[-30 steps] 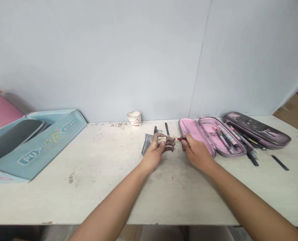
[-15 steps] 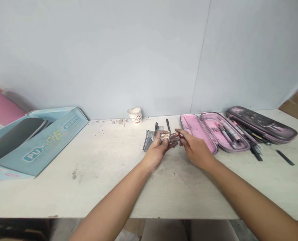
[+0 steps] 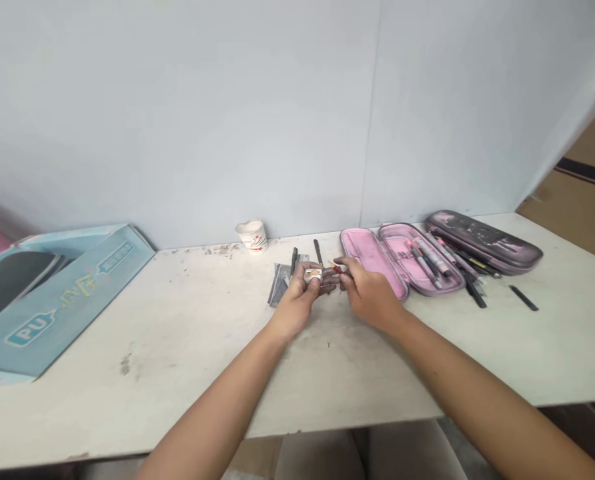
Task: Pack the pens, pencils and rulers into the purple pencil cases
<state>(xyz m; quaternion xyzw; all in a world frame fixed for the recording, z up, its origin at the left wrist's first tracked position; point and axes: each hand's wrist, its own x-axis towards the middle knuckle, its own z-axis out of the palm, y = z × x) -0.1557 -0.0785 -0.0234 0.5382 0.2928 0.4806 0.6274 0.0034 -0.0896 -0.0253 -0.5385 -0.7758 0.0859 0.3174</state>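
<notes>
The left hand (image 3: 297, 300) pinches a small white-and-gold object (image 3: 313, 274), too covered to identify; the right hand (image 3: 370, 293) grips a thin red stick (image 3: 337, 269), mostly hidden by fingers.

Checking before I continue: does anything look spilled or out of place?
Debris is scattered on the table beside the paper cup, like a small spill; a slim black item lies loose right of the open pink pencil case.

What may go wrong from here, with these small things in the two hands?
The small white object in the left hand is tiny and may slip. The short red pencil in the right hand could also drop. The open pink pencil case lies close to the right hand, so a knock might spill its pens.
</notes>
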